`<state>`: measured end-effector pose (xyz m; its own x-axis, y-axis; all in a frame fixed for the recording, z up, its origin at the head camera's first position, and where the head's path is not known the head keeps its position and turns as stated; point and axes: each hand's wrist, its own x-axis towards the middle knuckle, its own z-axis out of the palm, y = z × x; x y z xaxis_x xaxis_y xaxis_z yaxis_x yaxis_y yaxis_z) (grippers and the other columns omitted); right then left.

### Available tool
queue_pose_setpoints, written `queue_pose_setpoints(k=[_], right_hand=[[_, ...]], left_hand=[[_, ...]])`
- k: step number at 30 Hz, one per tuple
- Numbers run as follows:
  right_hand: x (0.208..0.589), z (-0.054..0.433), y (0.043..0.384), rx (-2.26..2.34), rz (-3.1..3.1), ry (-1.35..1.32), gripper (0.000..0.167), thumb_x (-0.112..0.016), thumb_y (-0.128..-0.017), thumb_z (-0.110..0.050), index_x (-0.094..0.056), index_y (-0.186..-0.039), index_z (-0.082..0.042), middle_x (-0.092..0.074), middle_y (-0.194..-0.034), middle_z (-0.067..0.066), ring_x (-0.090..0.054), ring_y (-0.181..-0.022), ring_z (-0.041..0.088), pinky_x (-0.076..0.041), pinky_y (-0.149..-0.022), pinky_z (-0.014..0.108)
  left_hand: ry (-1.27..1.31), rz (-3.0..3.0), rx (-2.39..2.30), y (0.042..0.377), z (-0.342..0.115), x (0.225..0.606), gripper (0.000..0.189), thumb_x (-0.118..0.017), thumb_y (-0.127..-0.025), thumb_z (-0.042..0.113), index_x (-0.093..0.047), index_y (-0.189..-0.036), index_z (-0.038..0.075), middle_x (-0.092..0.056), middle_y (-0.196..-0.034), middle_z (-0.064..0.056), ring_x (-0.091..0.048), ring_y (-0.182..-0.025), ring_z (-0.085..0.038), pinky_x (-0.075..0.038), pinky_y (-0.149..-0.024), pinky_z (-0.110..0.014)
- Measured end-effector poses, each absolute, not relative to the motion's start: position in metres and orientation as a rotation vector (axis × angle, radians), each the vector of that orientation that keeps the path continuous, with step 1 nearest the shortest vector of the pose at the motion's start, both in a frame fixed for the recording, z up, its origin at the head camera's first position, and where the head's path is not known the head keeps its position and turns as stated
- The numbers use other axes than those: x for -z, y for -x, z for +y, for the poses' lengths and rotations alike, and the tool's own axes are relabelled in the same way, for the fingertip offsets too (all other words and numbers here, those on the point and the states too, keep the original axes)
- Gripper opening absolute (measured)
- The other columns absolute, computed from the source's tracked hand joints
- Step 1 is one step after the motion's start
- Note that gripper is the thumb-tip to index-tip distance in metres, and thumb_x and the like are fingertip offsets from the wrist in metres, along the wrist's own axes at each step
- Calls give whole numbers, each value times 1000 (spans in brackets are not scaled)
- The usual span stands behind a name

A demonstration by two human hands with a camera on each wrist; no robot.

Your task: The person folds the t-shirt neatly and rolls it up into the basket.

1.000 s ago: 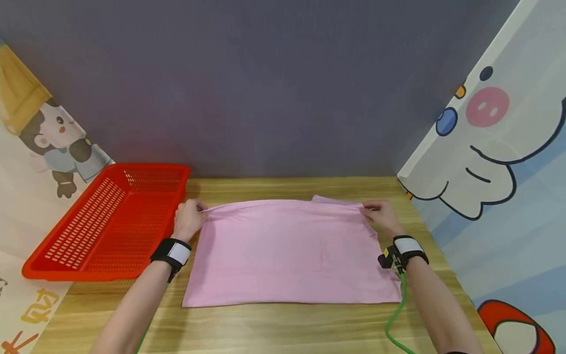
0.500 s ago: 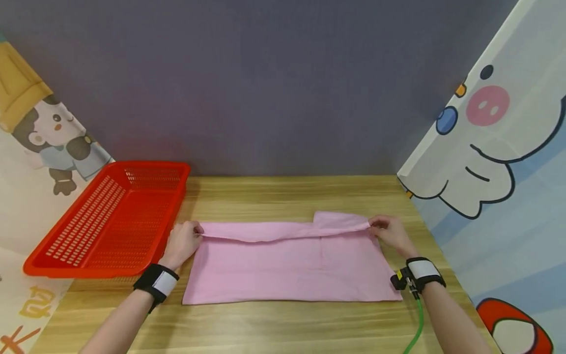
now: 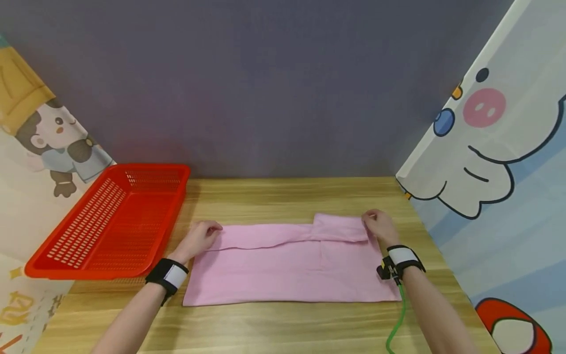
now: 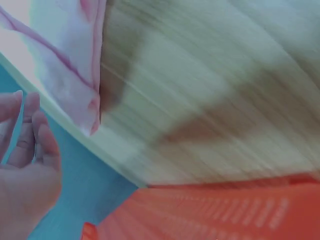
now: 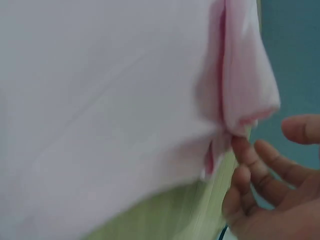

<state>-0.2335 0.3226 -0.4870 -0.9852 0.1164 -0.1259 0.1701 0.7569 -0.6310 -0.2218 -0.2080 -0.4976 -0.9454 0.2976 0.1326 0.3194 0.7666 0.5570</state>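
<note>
A pink folded cloth (image 3: pixel 274 275) lies flat on the wooden table, its far edge turned down into a narrow strip (image 3: pixel 261 236). Toward the right, a squarish flap (image 3: pixel 338 227) sticks up past that strip. My left hand (image 3: pixel 200 238) is over the far left corner; in the left wrist view its fingers (image 4: pixel 25 145) are loosely bent and apart from the cloth, holding nothing. My right hand (image 3: pixel 380 227) is at the far right corner. Seen from the right wrist, its fingers are spread and relaxed, one fingertip (image 5: pixel 240 145) right at the folded edge (image 5: pixel 250 85).
A red perforated plastic basket (image 3: pixel 128 221) stands left of the cloth, close to my left forearm. Behind the table (image 3: pixel 247 196) rises a grey panel (image 3: pixel 283 88). Cartoon-printed panels flank both sides. A green cable (image 3: pixel 400 314) trails from my right wrist.
The far edge of the cloth came down toward me and was laid over as a strip. Both hands, which pinched its corners, have let go; the left shifted slightly right, the right slightly away.
</note>
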Motion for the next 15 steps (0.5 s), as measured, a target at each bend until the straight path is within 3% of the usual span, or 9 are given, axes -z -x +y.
queue_pose_setpoints(k=[3,6,8,11,15], right_hand=[[486,313,246,964,2851,-240,54,-48,-101,-32,-52,-133,12,-61,-126,35,-62,-109,44,-52,-90,48],[485,308,254,843,2841,-276,58,-50,-98,-37,-53,-130,12,-49,-134,41,-45,-123,57,-39,-102,61],[487,307,257,765,2835,-302,60,-52,-96,-41,-56,-128,10,-45,-136,41,-35,-126,61,-32,-104,66],[490,308,262,737,2820,-315,61,-55,-94,-45,-58,-126,8,-45,-137,39,-31,-127,59,-29,-102,67],[494,307,266,897,2819,-313,56,-58,-95,-40,-60,-130,4,-58,-133,30,-48,-120,49,-40,-96,54]], left_hand=[[506,-3009,983,228,-205,504,12,-72,-89,8,-73,-98,0,-73,-89,-13,-63,-80,-22,-55,-78,-39],[459,-3103,1014,232,-203,508,19,-78,-86,14,-71,-98,2,-67,-81,-7,-58,-75,-17,-49,-72,-30],[434,-3136,1034,234,-201,508,25,-82,-83,17,-69,-100,3,-63,-79,-7,-54,-75,-17,-44,-70,-28],[425,-3166,1056,235,-200,506,32,-85,-80,17,-68,-101,2,-57,-77,-8,-51,-74,-18,-41,-69,-29],[396,-3211,1052,236,-199,504,35,-86,-79,18,-67,-104,3,-55,-80,-7,-51,-78,-19,-41,-72,-30]])
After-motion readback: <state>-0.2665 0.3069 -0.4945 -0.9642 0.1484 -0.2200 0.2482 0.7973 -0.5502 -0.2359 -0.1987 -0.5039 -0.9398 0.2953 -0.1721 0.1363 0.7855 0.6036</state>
